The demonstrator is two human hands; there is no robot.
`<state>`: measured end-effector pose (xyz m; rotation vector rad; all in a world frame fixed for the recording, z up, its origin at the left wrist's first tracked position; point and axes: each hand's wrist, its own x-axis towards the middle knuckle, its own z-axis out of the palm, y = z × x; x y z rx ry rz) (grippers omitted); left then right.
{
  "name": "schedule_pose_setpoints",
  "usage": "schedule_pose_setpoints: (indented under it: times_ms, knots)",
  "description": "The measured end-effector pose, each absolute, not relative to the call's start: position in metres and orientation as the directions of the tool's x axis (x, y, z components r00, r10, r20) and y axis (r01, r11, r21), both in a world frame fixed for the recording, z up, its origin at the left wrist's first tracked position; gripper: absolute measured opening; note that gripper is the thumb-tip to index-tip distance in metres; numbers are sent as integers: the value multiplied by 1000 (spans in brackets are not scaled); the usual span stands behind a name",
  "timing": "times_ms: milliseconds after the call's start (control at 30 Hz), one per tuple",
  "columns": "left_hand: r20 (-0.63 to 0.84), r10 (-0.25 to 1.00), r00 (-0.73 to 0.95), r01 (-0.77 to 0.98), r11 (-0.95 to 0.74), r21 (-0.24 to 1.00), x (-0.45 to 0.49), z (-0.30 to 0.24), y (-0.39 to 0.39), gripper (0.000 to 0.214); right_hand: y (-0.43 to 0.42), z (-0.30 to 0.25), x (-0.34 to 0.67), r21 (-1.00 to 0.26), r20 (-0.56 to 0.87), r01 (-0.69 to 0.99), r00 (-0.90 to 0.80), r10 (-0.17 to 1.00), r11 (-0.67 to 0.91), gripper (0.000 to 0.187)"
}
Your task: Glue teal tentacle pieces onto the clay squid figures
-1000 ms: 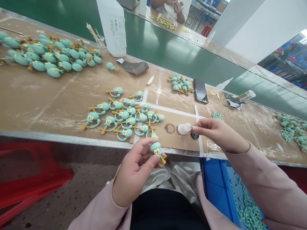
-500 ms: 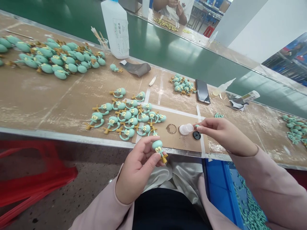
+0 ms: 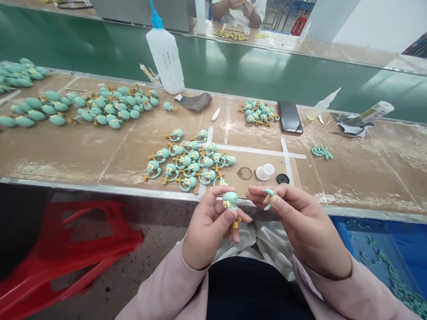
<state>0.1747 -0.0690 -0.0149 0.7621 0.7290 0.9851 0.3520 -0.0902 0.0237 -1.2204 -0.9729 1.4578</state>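
My left hand [image 3: 213,224] is closed around a small figurine [image 3: 230,198] with a turquoise head, yellow eyes and a brown lower part. Pinched in my right hand [image 3: 300,218] is a curved turquoise piece [image 3: 268,198], close to the figurine but apart from it. Both hands are in front of the table's near edge. Just beyond them lie a small clear plastic cup [image 3: 265,172], a black round cap [image 3: 283,178] and a brown ring-shaped stain [image 3: 244,173]. Left of these, several figurines [image 3: 191,166] with a curved piece attached lie in a group.
Figurine heaps lie at the left [image 3: 113,106] and at the back [image 3: 256,112]. A white bottle [image 3: 166,60], a phone [image 3: 290,117] and loose curved pieces [image 3: 322,152] are on the table. A red stool [image 3: 83,240] and a blue bin [image 3: 376,240] flank me. Another person [image 3: 238,13] works opposite.
My right hand has come from beside the clear cup toward my left hand, carrying the curved piece. The figurine in my left hand has turned to a different angle. The camera view has shifted.
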Motion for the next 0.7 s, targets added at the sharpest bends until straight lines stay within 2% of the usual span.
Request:
schedule_pose_setpoints:
  times_ms: [100, 233, 500, 700]
  knots:
    - [-143, 934, 326, -411, 276, 869, 178, -13, -72, 35, -95, 25, 352, -946, -227, -231, -36, 973, -229, 16]
    - [-125, 931, 343, -397, 264, 879, 184, -7, -76, 39, -98, 27, 347, -934, -193, -299, -37, 980, -195, 17]
    - [-74, 930, 360, -440, 240, 866, 192, -1, -81, 35, -100, 35, 347, -969, -101, -230, 15, 995, -94, 18]
    - [-93, 934, 345, -389, 233, 891, 194, 1, -83, 36, -104, 35, 350, -966, -48, -255, -24, 999, -52, 16]
